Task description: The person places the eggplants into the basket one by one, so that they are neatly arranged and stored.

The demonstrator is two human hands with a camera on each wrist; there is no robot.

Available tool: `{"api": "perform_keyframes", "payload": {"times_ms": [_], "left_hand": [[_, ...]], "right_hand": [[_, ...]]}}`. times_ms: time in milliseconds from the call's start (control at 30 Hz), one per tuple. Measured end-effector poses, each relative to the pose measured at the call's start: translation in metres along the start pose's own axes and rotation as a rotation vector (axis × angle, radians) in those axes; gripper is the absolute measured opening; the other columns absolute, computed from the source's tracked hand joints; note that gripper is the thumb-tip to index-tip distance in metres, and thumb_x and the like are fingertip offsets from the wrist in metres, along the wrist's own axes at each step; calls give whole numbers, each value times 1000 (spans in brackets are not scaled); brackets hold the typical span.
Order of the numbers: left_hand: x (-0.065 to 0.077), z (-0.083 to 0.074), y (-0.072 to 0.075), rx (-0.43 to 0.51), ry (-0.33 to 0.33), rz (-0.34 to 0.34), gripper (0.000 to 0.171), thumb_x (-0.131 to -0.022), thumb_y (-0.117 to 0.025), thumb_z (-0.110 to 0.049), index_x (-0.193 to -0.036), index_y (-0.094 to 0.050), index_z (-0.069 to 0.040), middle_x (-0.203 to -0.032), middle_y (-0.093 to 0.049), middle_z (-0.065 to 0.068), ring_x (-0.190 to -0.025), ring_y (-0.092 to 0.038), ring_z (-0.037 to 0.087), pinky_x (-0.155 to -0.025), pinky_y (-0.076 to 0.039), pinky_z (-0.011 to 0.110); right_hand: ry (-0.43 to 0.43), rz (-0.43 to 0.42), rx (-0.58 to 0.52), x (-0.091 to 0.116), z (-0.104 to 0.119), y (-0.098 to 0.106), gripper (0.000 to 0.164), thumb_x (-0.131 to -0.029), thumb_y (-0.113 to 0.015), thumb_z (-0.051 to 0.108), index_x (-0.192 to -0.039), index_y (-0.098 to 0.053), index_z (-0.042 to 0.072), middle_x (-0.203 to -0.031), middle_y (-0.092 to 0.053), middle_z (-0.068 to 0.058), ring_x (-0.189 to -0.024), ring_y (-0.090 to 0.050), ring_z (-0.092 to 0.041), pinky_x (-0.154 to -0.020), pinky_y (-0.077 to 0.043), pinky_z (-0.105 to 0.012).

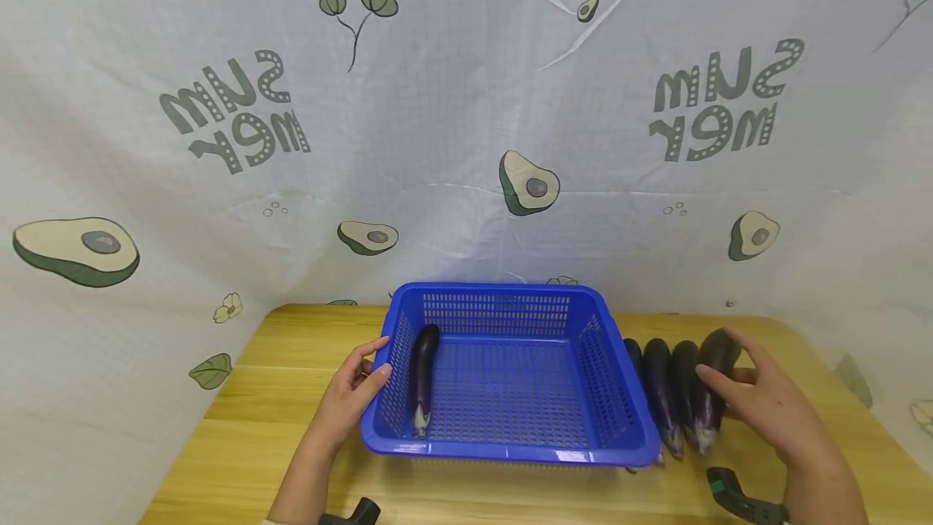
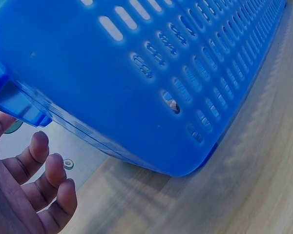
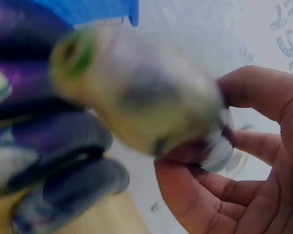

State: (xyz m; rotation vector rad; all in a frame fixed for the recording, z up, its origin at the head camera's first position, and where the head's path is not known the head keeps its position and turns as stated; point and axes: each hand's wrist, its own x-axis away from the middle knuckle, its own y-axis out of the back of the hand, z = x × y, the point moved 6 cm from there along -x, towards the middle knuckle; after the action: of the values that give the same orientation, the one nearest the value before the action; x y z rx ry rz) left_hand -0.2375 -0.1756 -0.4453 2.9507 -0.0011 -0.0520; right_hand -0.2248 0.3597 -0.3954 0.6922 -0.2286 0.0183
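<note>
My right hand (image 1: 765, 407) grips the rightmost eggplant (image 1: 710, 389), lying near-to-far, stem near; left hand (image 1: 357, 387) relaxed against the blue basket (image 1: 510, 448); backdrop (image 1: 466, 104) reads "SUM".

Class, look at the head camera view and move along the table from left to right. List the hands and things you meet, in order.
Left hand on the basket's left wall → eggplant in the basket → blue basket → row of eggplants beside the basket → rightmost eggplant, gripped → right hand.

Wooden table (image 1: 240, 420) with blue basket (image 1: 510, 395) beside a row of eggplants (image 1: 674, 391).
</note>
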Motion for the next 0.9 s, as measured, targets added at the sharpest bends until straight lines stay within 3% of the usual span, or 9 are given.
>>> {"api": "perform_keyframes", "payload": {"times_ms": [233, 500, 667, 900], "left_hand": [[0, -1, -1, 2, -8, 3, 47, -99, -64, -25, -146, -55, -23, -104, -58, 16, -91, -65, 24, -79, -63, 35], [0, 0, 0, -11, -14, -6, 47, -99, -64, -25, -146, -55, -24, -104, -59, 16, -91, -65, 24, -79, -62, 35], [0, -1, 0, -5, -12, -6, 47, -100, -63, -25, -145, -55, -24, -104, -58, 16, -90, -65, 24, -79, -62, 35], [2, -1, 0, -21, -10, 1, 49, -99, -64, -27, -146, -54, -24, -103, -57, 14, -90, -64, 22, -78, -62, 34]], "right_hand": [[60, -44, 30, 4, 34, -6, 98, -101, -58, 51, -164, 8, 15, -144, -34, -49, -92, -75, -33, -83, -59, -53], [176, -51, 22, 7, 84, -21, 95, -98, -65, 47, -166, -4, 20, -136, -51, -40, -89, -74, -29, -78, -61, -50], [212, -36, -8, 5, 112, -32, 93, -98, -67, 44, -166, -8, 20, -136, -49, -40, -93, -74, -31, -78, -61, -49], [223, -16, 46, -2, 141, -48, 94, -94, -69, 51, -165, -13, 24, -134, -53, -34, -100, -73, -32, -76, -61, -46]]}}
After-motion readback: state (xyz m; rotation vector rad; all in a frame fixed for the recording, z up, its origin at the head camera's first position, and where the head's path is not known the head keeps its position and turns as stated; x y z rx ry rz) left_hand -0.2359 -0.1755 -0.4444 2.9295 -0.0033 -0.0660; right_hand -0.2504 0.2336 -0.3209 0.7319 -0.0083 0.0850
